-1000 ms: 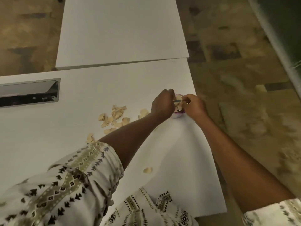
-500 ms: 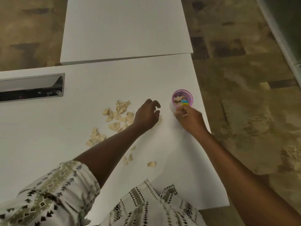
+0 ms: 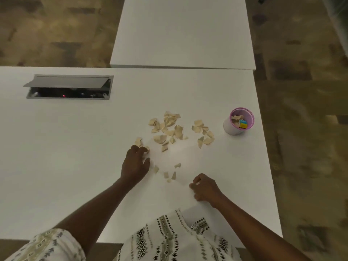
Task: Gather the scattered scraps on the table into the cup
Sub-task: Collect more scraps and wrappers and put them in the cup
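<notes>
White table [image 3: 75,157]; mottled brown floor [image 3: 47,34]; scraps [image 3: 169,129] scattered

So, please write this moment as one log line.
left hand: curled over scraps | right hand: curled on table, hold unclear | cup: upright, partly filled

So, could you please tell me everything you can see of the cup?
The cup is round, with a white outer wall and a pink-purple rim and inside; it looks like plastic or paper. It stands upright on the white table, near its right edge. Inside lie tan scraps and a yellow-and-blue piece. Only the table touches it; the left hand and right hand are well away.
</notes>
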